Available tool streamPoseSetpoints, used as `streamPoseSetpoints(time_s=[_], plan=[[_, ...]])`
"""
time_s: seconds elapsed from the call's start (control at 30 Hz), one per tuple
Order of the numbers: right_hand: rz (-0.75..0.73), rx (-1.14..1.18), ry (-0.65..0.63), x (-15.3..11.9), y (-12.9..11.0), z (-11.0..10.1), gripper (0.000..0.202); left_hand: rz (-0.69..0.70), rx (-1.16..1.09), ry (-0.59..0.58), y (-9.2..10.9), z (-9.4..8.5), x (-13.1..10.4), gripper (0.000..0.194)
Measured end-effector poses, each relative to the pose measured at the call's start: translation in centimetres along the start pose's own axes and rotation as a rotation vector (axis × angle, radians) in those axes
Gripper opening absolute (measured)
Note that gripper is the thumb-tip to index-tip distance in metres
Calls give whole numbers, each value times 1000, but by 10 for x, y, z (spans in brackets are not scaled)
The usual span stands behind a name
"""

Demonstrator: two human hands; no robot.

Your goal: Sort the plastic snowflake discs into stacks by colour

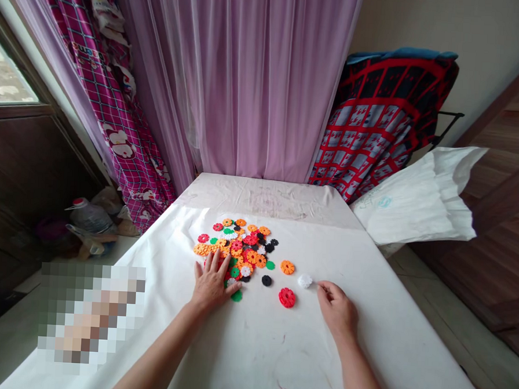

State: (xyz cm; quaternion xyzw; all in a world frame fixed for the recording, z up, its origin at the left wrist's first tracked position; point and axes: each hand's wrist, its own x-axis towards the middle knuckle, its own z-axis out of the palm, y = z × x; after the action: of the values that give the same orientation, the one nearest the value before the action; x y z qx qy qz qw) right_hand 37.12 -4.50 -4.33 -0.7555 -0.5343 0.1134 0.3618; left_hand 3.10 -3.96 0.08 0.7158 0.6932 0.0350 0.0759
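Handling these notched discs well seems to call for a light, flat touch from the left hand (211, 280), so that the heaped discs (236, 245) spread without skidding toward the left edge of the tabletop (242, 356). A pinch at the rim should suit the right hand (338, 309), since the discs look thin and pressing on the middle would give little to lift by. The white discs (305, 281), red discs (287, 297), orange disc (287, 267) and black disc (266, 281) lie apart on the heap's right side; leaving bare cloth between them would help prevent mixing, and the red and white ones could be knocked by a careless wrist.

The left hand lies palm down over the heap's near side, fingers fanned wide and pointing toward the far edge, gripping nothing visible. The right hand, between the white discs and the right edge, is curled, with thumb and forefinger drawn together just beside the white discs; whether a disc is pinched there I cannot tell. Both forearms reach in from the near side, angled inward.
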Motion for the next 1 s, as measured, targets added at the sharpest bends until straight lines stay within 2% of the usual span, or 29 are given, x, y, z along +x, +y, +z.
streamPoseSetpoints(time_s=[0.1, 0.17, 0.23, 0.33, 0.47, 0.57, 0.67, 0.77, 0.87, 1.0], plan=[[-4, 31, 53, -1, 1, 0, 41, 21, -37, 31, 7, -2, 12, 82], [3, 50, 82, -2, 0, -1, 43, 30, -93, 91, 2, 0, 14, 75], [8, 62, 104, -6, -2, -2, 44, -1, -157, 167, -12, 2, 9, 63], [8, 62, 123, -14, -5, -3, 45, -87, -184, 237, -45, 8, -7, 52], [19, 45, 109, -32, -10, -6, 43, -55, -81, 208, -80, 11, -31, 59], [-11, 14, 91, -52, -16, -7, 37, 28, -20, 143, -85, 11, -38, 77], [-144, 4, 76, -72, -25, -6, 28, 47, -4, 102, -79, 11, -35, 86], [-390, 5, 56, -87, -42, -1, 21, 12, -6, 89, -75, 13, -30, 81], [-621, -4, 49, -95, -68, 9, 17, -2, -6, 97, -74, 14, -28, 74], [-772, 6, 29, -96, -112, 30, 16, 13, 12, 117, -75, 13, -30, 66]])
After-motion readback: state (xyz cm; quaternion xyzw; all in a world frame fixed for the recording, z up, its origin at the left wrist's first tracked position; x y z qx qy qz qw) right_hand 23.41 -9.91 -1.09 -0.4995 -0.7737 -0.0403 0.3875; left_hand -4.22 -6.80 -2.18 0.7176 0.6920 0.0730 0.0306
